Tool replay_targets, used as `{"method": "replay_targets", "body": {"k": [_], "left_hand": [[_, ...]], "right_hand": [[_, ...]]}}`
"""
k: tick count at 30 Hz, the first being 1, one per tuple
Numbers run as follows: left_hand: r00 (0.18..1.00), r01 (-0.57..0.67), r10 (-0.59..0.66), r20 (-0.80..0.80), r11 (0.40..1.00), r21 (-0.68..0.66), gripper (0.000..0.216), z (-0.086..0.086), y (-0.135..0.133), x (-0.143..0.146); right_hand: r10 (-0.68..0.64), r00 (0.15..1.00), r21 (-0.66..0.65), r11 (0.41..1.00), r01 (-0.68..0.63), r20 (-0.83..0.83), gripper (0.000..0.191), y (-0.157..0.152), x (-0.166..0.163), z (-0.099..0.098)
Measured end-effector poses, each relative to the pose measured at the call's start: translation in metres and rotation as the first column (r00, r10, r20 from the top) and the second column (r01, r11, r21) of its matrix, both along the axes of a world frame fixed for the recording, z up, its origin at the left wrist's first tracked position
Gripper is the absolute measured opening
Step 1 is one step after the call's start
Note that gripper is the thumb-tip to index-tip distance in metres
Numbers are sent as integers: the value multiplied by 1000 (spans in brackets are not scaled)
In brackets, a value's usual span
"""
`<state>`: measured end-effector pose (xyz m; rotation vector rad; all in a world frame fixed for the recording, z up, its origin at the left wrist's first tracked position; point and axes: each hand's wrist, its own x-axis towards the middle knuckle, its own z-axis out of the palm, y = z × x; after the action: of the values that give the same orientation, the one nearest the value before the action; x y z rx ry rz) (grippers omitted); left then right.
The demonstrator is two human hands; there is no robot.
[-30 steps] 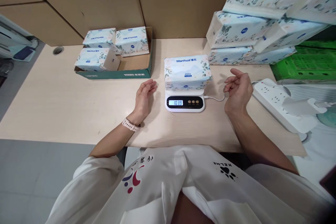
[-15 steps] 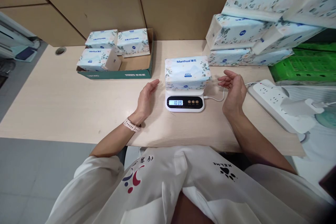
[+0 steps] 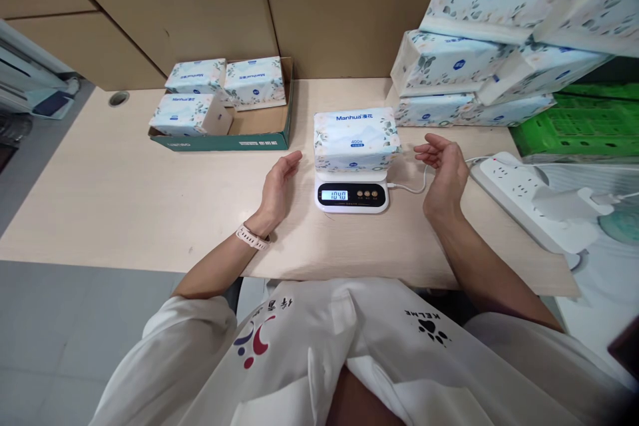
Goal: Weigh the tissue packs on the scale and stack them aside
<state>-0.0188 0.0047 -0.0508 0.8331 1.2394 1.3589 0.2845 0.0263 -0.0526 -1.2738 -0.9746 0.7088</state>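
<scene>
A pack of tissues (image 3: 356,140), printed with leaves and blue lettering, lies on the white digital scale (image 3: 352,208). The scale's lit display (image 3: 334,196) appears to read 1040. My left hand (image 3: 279,188) rests on its edge to the left of the pack, fingers stretched and apart from it. On the other side my right hand (image 3: 445,173) is held with its fingers loosely extended, a small gap from the pack. Neither hand touches the pack or the scale.
Back left, a green-sided cardboard tray (image 3: 219,142) holds 3 tissue packs (image 3: 182,113). Several more packs (image 3: 456,63) are stacked at the back right, beside a green crate (image 3: 594,123). A power strip (image 3: 536,200) lies at right; a white cable (image 3: 412,189) runs to the scale. Cardboard boxes (image 3: 349,10) stand behind.
The scale's reading has gone from 1039 to 1040. Both hands and the pack have stayed in place; the view has shifted very slightly.
</scene>
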Motion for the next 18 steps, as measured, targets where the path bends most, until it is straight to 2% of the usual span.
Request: {"method": "replay_targets", "body": {"k": [6,11,14,18], "left_hand": [[1000,-12,12,12,1000,-19,36,1,0,0],[994,-74,77,72,996,-45,32,6,2,2],[972,-155,168,163,984,-86,32,9,5,1],[916,-247,288,278,953,-173,31,16,8,-2]], "right_hand": [[21,1000,11,1000,-21,19,54,-2,0,2],[3,999,27,1000,-2,-34,48,-1,-1,5],[-126,984,53,990,133,-128,44,5,3,10],[-332,891,13,935,354,-309,44,18,16,22]]}}
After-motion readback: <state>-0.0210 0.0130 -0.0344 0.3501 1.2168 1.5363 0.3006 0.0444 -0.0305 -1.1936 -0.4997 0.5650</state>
